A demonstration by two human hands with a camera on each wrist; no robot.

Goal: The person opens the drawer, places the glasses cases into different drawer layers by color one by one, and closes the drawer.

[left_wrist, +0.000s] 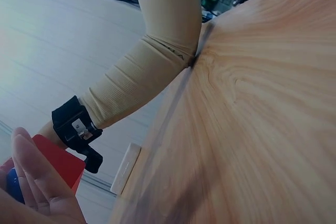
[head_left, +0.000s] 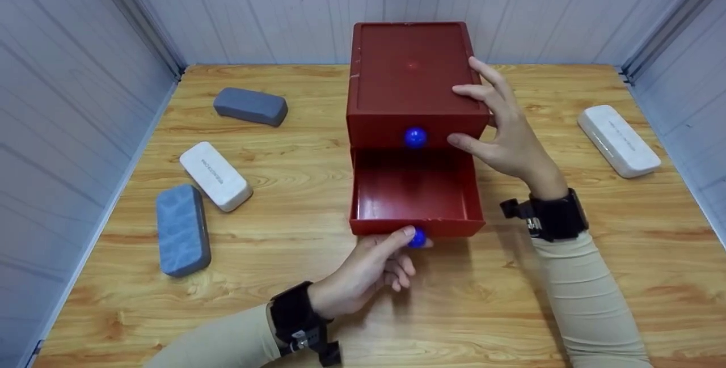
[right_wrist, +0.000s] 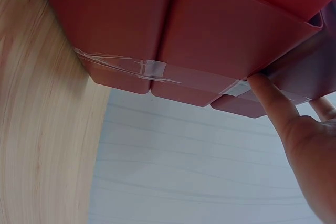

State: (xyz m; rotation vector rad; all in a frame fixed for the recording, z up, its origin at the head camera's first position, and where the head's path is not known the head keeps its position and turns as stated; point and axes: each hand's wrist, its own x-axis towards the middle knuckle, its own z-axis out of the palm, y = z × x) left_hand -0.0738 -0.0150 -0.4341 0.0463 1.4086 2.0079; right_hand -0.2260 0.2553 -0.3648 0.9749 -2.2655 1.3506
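Note:
A dark red drawer unit (head_left: 411, 67) stands at the back middle of the table in the head view. One drawer (head_left: 380, 227) is pulled out toward me, its inside bare. My left hand (head_left: 363, 274) pinches that drawer's blue knob (head_left: 418, 237) between thumb and forefinger, the other fingers loosely bent below. Spread over the unit's upper right corner is my right hand (head_left: 507, 132), with straight fingers on the top and side and the thumb at the front face. Another blue knob (head_left: 415, 137) sits on the shut upper drawer. The right wrist view shows clear tape (right_wrist: 155, 70) along the stacked side.
Left of the unit lie a dark grey block (head_left: 250, 106), a white block (head_left: 215, 176) and a blue block (head_left: 183, 230). Another white block (head_left: 618, 141) lies far right. Pale panel walls (head_left: 272, 11) border the wooden table (head_left: 283, 186) behind and at both sides.

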